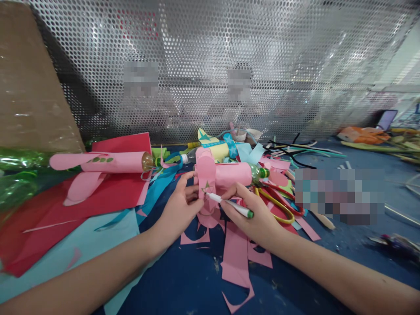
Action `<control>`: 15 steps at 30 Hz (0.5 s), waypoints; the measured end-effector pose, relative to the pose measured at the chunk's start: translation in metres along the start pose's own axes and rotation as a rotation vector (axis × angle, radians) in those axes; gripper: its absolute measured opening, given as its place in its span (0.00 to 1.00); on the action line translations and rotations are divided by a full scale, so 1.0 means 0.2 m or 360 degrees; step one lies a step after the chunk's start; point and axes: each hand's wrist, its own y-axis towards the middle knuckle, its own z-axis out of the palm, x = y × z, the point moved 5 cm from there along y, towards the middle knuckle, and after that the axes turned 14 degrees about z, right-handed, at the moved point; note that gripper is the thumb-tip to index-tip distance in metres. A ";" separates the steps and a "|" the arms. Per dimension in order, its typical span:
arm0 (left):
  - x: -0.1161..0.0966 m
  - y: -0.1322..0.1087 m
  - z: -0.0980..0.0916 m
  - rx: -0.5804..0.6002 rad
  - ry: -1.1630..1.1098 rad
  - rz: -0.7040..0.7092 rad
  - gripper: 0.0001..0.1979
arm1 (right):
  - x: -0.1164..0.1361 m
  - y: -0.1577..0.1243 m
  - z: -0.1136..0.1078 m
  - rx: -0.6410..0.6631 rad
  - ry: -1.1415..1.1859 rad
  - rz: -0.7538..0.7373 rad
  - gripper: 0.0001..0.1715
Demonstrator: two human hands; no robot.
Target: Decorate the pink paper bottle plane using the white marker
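My right hand (251, 212) grips a white marker pen (231, 204) with a green end cap. Its tip touches a pink paper wing (206, 175), where a green star is drawn. The wing belongs to a toy plane made from a green-necked plastic bottle wrapped in pink paper (233, 174). My left hand (180, 203) steadies the plane from the left, fingers curled at the edge of the wing and partly hidden behind it. Just right of my right hand lie scissors (282, 210) with yellow and red handles.
A second pink bottle plane (113, 162) lies on red paper (108, 197) at left. A yellow and blue bottle plane (218, 151) sits behind. Pink scraps (234, 253) are scattered on the blue table (183, 280). A perforated metal panel (197, 52) stands at the back, beside cardboard (29, 78).
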 end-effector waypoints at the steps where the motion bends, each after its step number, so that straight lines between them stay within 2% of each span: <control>1: 0.00 0.00 0.00 -0.0001 0.0004 -0.0003 0.28 | 0.00 0.00 0.00 -0.0002 0.0001 0.0002 0.04; 15: -0.02 0.00 0.01 -0.0005 -0.0011 0.0001 0.27 | 0.00 0.00 0.00 -0.0002 0.0011 -0.0010 0.01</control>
